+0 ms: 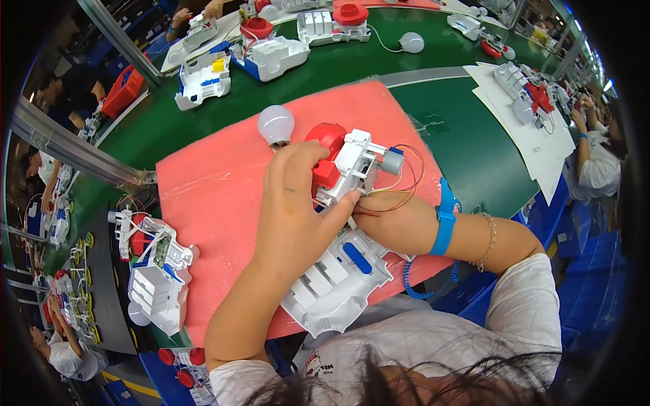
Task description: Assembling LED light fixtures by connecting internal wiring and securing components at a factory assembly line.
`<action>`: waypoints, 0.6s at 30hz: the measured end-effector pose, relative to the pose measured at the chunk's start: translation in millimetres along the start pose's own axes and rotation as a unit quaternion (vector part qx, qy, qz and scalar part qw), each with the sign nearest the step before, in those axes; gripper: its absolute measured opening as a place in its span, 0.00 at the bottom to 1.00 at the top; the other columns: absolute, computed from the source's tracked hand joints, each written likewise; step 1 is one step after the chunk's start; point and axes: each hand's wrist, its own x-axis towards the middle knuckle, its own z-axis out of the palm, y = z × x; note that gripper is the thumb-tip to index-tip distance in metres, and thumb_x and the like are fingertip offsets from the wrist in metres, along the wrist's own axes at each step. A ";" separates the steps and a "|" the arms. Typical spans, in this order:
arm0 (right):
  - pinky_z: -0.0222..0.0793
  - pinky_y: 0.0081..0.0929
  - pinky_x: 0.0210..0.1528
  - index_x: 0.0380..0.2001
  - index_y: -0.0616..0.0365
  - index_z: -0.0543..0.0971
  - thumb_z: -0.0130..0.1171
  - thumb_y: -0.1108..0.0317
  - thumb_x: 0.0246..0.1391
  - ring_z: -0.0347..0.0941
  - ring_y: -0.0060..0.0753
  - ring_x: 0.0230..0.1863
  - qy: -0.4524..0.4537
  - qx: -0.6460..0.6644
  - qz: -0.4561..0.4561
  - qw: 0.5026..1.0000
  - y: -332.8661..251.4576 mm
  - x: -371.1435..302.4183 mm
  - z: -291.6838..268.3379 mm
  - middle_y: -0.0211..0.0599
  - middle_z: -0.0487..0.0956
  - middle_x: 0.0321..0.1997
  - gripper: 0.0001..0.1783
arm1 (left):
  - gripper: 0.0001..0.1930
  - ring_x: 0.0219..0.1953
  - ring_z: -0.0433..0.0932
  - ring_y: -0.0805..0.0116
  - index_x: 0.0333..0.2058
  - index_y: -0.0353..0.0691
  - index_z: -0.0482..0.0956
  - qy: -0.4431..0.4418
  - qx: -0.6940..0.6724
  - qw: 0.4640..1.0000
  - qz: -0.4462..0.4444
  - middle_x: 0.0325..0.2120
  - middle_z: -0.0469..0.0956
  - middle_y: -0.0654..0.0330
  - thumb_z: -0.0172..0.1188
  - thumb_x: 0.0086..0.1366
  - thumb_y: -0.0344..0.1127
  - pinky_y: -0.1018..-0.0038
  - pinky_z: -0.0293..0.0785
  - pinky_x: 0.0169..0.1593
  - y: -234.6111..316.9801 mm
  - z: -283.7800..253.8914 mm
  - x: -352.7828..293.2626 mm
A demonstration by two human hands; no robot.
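My left hand (pixel 291 203) is closed around a white plastic mechanism (pixel 355 159) with a red part (pixel 328 139), its thumb pressing the near side. A grey cylindrical motor (pixel 393 162) sticks out at the mechanism's right end, and thin coloured wires loop from it. My right hand (pixel 384 220) reaches in from the right below the mechanism; its fingers are hidden. Under both hands lies a white plastic housing (pixel 338 308) with a blue oval piece (pixel 357 258). Just beyond my left fingers, a white bulb (pixel 276 124) rests on the pink foam mat (pixel 223 189).
Another white housing assembly (pixel 159 284) lies at the mat's left edge. Beyond, more assemblies (pixel 271 57) stand on the green belt (pixel 365 57). White sheets (pixel 535 145) with parts lie at right. A blue coiled cord (pixel 413 287) hangs by my right wrist strap (pixel 444 227). People work on both sides.
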 end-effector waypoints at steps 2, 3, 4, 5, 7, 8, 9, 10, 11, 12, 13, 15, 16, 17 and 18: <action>0.68 0.27 0.38 0.25 0.59 0.74 0.53 0.71 0.37 0.69 0.34 0.36 -0.017 -0.012 -0.015 1.000 -3.0 0.4 -5.3 0.34 0.69 0.29 0.08 | 0.27 0.47 0.64 0.50 0.44 0.36 0.64 0.002 0.011 1.000 0.002 0.43 0.64 0.49 0.66 0.45 0.32 0.62 0.62 0.50 -0.2 0.0 -2.0; 0.67 0.27 0.41 0.27 0.60 0.75 0.53 0.71 0.37 0.68 0.34 0.38 -0.037 -0.015 -0.007 0.999 -4.6 -1.2 -8.0 0.35 0.71 0.32 0.09 | 0.27 0.47 0.64 0.49 0.44 0.36 0.64 -0.003 0.015 1.000 -0.002 0.44 0.64 0.49 0.66 0.45 0.32 0.62 0.62 0.50 -0.5 0.6 -2.2; 0.65 0.26 0.44 0.29 0.61 0.75 0.53 0.70 0.37 0.67 0.35 0.39 -0.057 -0.018 0.002 0.998 -5.7 -2.1 -9.4 0.37 0.72 0.34 0.11 | 0.27 0.47 0.64 0.49 0.44 0.36 0.64 -0.008 0.019 1.000 -0.006 0.44 0.64 0.48 0.66 0.45 0.32 0.62 0.63 0.50 -0.4 0.8 -2.2; 0.65 0.26 0.44 0.29 0.61 0.75 0.53 0.70 0.37 0.67 0.35 0.39 -0.056 -0.019 0.001 0.998 -5.7 -2.0 -9.2 0.37 0.72 0.34 0.11 | 0.27 0.47 0.64 0.49 0.44 0.36 0.64 -0.007 0.020 1.000 -0.005 0.44 0.64 0.48 0.66 0.45 0.32 0.62 0.63 0.50 0.3 0.8 -2.0; 0.68 0.25 0.38 0.26 0.62 0.75 0.52 0.70 0.36 0.66 0.33 0.41 -0.031 -0.127 -0.064 0.989 -6.4 -2.2 -6.8 0.36 0.70 0.32 0.10 | 0.27 0.47 0.64 0.49 0.44 0.36 0.64 -0.011 0.013 1.000 -0.020 0.45 0.64 0.48 0.66 0.44 0.32 0.62 0.63 0.49 1.7 1.9 -2.2; 0.68 0.25 0.38 0.26 0.62 0.75 0.52 0.70 0.36 0.66 0.33 0.41 -0.032 -0.125 -0.063 0.990 -8.6 -1.7 -7.2 0.36 0.70 0.32 0.10 | 0.27 0.47 0.64 0.49 0.44 0.36 0.64 -0.012 0.012 1.000 -0.022 0.45 0.64 0.48 0.66 0.44 0.32 0.62 0.63 0.49 2.0 2.6 -2.5; 0.67 0.26 0.41 0.28 0.62 0.75 0.51 0.70 0.37 0.66 0.34 0.41 -0.048 -0.116 -0.046 0.991 -12.1 0.3 -8.2 0.37 0.71 0.33 0.11 | 0.27 0.47 0.64 0.49 0.44 0.37 0.64 -0.009 0.023 1.000 -0.010 0.45 0.64 0.48 0.66 0.44 0.32 0.62 0.64 0.49 1.9 2.2 -3.3; 0.65 0.26 0.43 0.29 0.62 0.75 0.51 0.70 0.38 0.66 0.36 0.40 -0.064 -0.106 -0.028 0.992 -14.1 2.0 -7.2 0.37 0.72 0.34 0.12 | 0.27 0.47 0.65 0.49 0.43 0.37 0.64 -0.006 0.034 0.999 0.001 0.44 0.64 0.49 0.66 0.44 0.31 0.62 0.64 0.48 1.6 1.9 -4.3; 0.65 0.26 0.43 0.29 0.62 0.75 0.51 0.70 0.38 0.66 0.36 0.40 -0.068 -0.101 -0.029 0.992 -13.3 3.9 -3.8 0.37 0.72 0.34 0.12 | 0.27 0.47 0.65 0.49 0.43 0.37 0.64 -0.007 0.034 0.999 -0.005 0.44 0.64 0.49 0.66 0.44 0.31 0.62 0.64 0.48 1.4 1.4 -4.4; 0.67 0.28 0.41 0.31 0.64 0.74 0.49 0.72 0.40 0.68 0.37 0.39 -0.060 -0.069 -0.004 0.996 -11.9 5.0 -0.9 0.38 0.71 0.35 0.12 | 0.28 0.46 0.65 0.49 0.43 0.37 0.64 -0.011 0.026 1.000 -0.010 0.44 0.64 0.49 0.66 0.43 0.31 0.62 0.65 0.48 2.0 1.2 -3.5; 0.69 0.29 0.39 0.33 0.65 0.74 0.48 0.73 0.42 0.69 0.38 0.38 -0.053 -0.038 0.021 0.998 -11.2 5.0 2.6 0.39 0.71 0.35 0.13 | 0.28 0.46 0.65 0.49 0.43 0.37 0.64 -0.015 0.018 1.000 -0.016 0.44 0.63 0.49 0.66 0.42 0.30 0.63 0.65 0.47 2.0 1.1 -3.1; 0.69 0.30 0.40 0.34 0.65 0.73 0.47 0.73 0.43 0.70 0.40 0.37 -0.032 -0.042 0.019 0.998 -11.3 1.8 10.0 0.39 0.71 0.36 0.13 | 0.28 0.46 0.65 0.49 0.43 0.37 0.64 -0.015 0.025 1.000 -0.008 0.45 0.63 0.49 0.66 0.42 0.30 0.63 0.65 0.47 0.9 1.4 -3.6; 0.69 0.31 0.40 0.35 0.64 0.73 0.47 0.74 0.44 0.70 0.41 0.35 -0.005 -0.050 0.015 0.999 -11.7 0.6 12.4 0.40 0.71 0.36 0.13 | 0.28 0.46 0.65 0.48 0.42 0.37 0.65 -0.014 0.036 0.999 0.008 0.45 0.63 0.49 0.66 0.42 0.29 0.63 0.66 0.47 0.7 1.5 -4.0; 0.69 0.31 0.40 0.35 0.64 0.73 0.47 0.74 0.44 0.70 0.41 0.35 -0.011 -0.047 0.016 0.999 -12.6 0.3 11.8 0.40 0.71 0.36 0.13 | 0.28 0.46 0.65 0.48 0.42 0.37 0.65 -0.014 0.033 0.999 0.002 0.45 0.63 0.49 0.66 0.42 0.29 0.63 0.66 0.47 1.0 1.4 -4.5; 0.68 0.30 0.41 0.35 0.64 0.73 0.47 0.73 0.43 0.69 0.39 0.37 -0.026 -0.020 0.042 0.999 -14.4 2.0 8.1 0.39 0.71 0.37 0.13 | 0.28 0.46 0.65 0.48 0.42 0.36 0.65 -0.014 0.028 1.000 0.002 0.45 0.62 0.49 0.66 0.41 0.28 0.63 0.66 0.47 1.8 0.0 -5.0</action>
